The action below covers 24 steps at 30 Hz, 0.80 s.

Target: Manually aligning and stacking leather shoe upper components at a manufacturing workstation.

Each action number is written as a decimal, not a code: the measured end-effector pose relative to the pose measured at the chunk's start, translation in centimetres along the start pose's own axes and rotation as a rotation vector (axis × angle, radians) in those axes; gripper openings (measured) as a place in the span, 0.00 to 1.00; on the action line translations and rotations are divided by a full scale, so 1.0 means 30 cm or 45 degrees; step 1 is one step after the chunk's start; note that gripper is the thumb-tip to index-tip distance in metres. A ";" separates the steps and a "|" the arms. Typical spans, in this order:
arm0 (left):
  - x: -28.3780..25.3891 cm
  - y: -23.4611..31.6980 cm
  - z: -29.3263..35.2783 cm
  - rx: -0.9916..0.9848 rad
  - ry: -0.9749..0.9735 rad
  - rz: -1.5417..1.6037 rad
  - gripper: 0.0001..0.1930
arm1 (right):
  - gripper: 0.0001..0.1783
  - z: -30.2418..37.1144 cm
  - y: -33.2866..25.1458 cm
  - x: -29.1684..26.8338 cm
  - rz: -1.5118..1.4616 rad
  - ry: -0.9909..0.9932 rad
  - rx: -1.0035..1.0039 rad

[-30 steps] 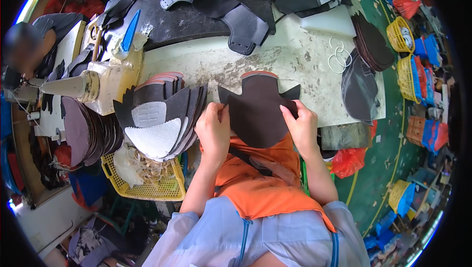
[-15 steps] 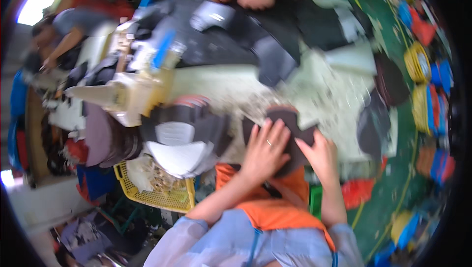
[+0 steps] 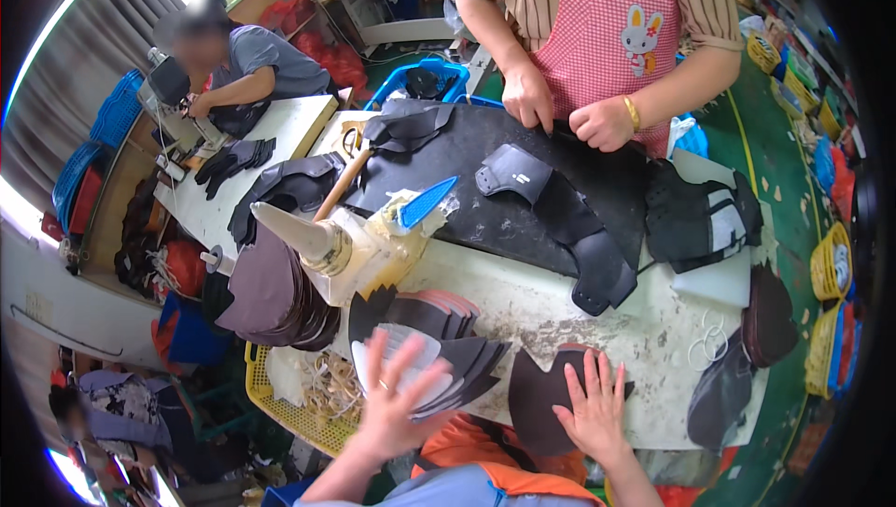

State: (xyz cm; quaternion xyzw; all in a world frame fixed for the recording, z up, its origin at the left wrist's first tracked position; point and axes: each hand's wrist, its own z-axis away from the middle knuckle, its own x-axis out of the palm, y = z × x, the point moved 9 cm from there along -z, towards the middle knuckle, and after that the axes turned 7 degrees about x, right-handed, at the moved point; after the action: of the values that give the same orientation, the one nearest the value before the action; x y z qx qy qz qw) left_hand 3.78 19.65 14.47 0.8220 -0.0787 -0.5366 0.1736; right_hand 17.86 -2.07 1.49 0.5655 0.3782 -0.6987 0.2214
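Note:
My right hand (image 3: 595, 411) lies with fingers spread on a dark brown cut piece (image 3: 534, 406) with a notched top, near the table's front edge. Lifted over a fanned stack of dark cut pieces (image 3: 471, 362) is my left hand (image 3: 397, 395), fingers spread and slightly blurred, holding nothing. White pieces (image 3: 411, 350) lie on that stack, partly hidden by the left hand. Whether the left hand touches them I cannot tell.
Across the table (image 3: 448, 269), a person in a pink checked apron (image 3: 616, 49) handles black pieces (image 3: 555, 204). A pot with a blue brush (image 3: 429, 204), a brown stack (image 3: 275, 297) and a yellow basket (image 3: 289, 418) stand left. White rings (image 3: 709, 339) lie right.
My left hand has left the brown piece and moved left over the fanned stack. My right hand has flattened onto the brown piece. The view has tilted up, showing more of the far side.

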 end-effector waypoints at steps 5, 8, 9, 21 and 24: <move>0.081 -0.173 0.175 -0.267 -0.710 -0.150 0.50 | 0.37 0.044 0.082 -0.071 -0.543 0.197 0.035; 0.049 -0.154 0.166 -0.228 -0.690 -0.150 0.48 | 0.35 0.227 0.336 -0.221 -0.232 0.616 0.480; 0.046 -0.146 0.164 -0.207 -0.701 -0.158 0.47 | 0.35 0.302 0.420 -0.269 0.038 0.673 0.725; -0.134 0.182 -0.056 0.174 0.413 0.043 0.21 | 0.20 0.571 0.618 -0.218 -0.004 0.744 0.875; 0.204 0.342 -0.029 0.443 0.029 0.138 0.25 | 0.11 0.575 0.614 -0.213 0.021 0.754 0.659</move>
State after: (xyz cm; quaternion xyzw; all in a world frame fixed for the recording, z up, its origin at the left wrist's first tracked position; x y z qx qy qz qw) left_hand 7.67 8.39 13.36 0.8403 -0.2124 -0.4954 0.0581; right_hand 22.35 -27.60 3.76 0.7828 0.2324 -0.5757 -0.0419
